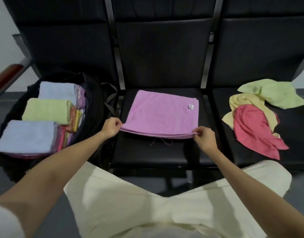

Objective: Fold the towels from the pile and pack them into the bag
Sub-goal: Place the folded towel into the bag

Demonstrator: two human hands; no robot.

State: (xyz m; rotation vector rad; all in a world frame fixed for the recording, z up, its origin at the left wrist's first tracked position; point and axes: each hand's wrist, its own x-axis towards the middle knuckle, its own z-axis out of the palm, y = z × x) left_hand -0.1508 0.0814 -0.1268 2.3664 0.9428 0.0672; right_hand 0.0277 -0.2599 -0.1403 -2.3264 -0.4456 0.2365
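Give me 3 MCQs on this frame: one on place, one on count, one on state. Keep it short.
1. Where is the black bag?
A. on the seat left of the purple towel
B. on the seat right of it
C. on the person's lap

2. How many loose towels are in the unfolded pile?
A. one
B. three
C. five

3. What are the hands doing?
A. both lie flat on the towel
B. both hang idle
C. each pinches a near corner of the purple towel

Answers:
A, the bag sits left of the purple towel, with folded towels in it.
B, light green towel, yellow towel and red towel.
C, left hand and right hand grip the front corners.
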